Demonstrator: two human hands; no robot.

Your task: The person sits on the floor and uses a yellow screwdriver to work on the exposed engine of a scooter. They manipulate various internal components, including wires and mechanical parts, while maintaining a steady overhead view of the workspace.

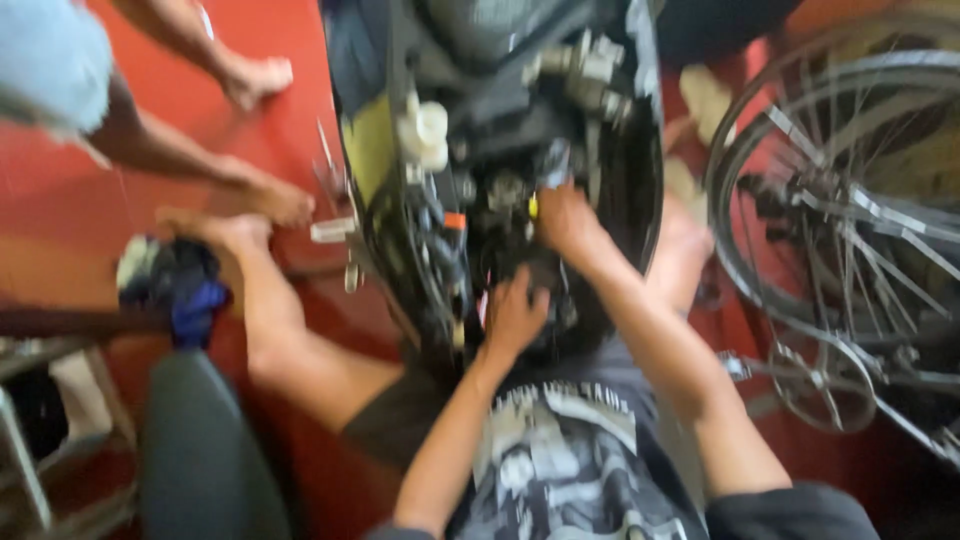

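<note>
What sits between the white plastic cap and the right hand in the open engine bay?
In the head view, between the white cap and the right hand: dark, blurred engine parts and hoses, plus a small yellow piece beside the hand. Finer detail is unreadable.

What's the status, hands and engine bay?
Left hand flat on low engine parts, grip unclear. Right hand deeper in, fingers hidden. Wires crowd the left side. Bicycle wheel close on the right.

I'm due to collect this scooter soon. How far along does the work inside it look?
Done: the body is open, with wiring and parts exposed. In hand: the left hand and right hand are both down among those parts; blur hides what they grip. Left: nothing looks closed up, and loose tools lie on the red floor.
</note>
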